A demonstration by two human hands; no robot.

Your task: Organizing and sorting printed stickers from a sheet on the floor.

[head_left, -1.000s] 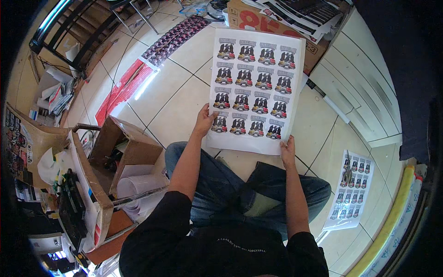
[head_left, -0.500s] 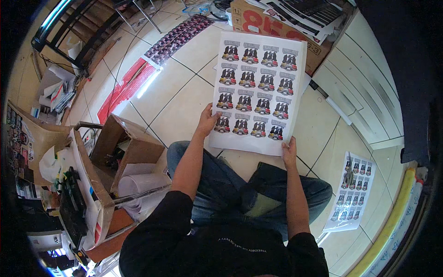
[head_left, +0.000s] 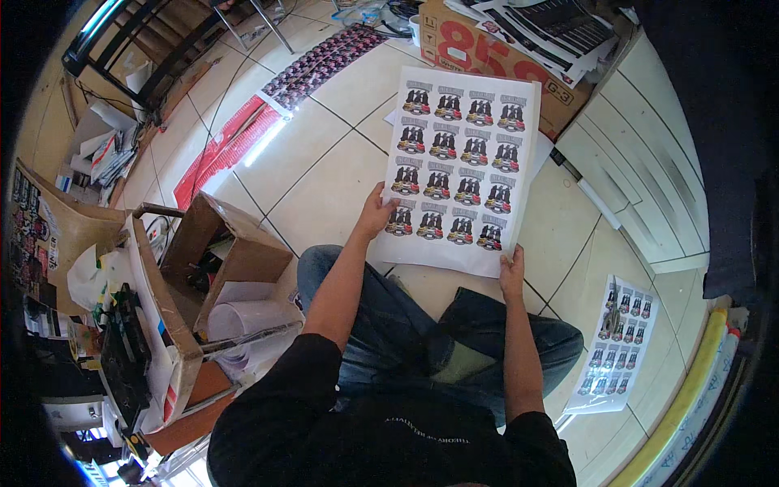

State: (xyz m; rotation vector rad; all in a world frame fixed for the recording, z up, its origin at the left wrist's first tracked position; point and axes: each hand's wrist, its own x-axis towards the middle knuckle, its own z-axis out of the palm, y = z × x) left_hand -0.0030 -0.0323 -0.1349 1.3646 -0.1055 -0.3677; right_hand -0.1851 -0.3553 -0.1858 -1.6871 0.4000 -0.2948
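A large white sticker sheet (head_left: 445, 252) with rows of one repeated dark figure-and-car design is held up in front of my crossed legs. My left hand (head_left: 376, 213) pinches its left edge near the bottom, thumb on the printed face. At the lower right corner, my right hand (head_left: 512, 273) grips the sheet between thumb and fingers. A second edge shows along the right side, so there may be more than one layer. On the floor to my right lies a similar printed sheet (head_left: 597, 399), with what looks like a pair of scissors (head_left: 610, 316) on it.
A cardboard box (head_left: 479, 53) topped with papers stands beyond the sheet, beside white drawers (head_left: 637, 154). To my left are an open carton (head_left: 264, 256) and a clear plastic roll (head_left: 231, 329). A red strip (head_left: 223, 154) lies on the tiles; long rolls (head_left: 690, 398) line the right.
The held sheet has shifted slightly to the right and down in view, its top edge tipping a little. Both hands keep their grip. The surroundings have shifted slightly with the head.
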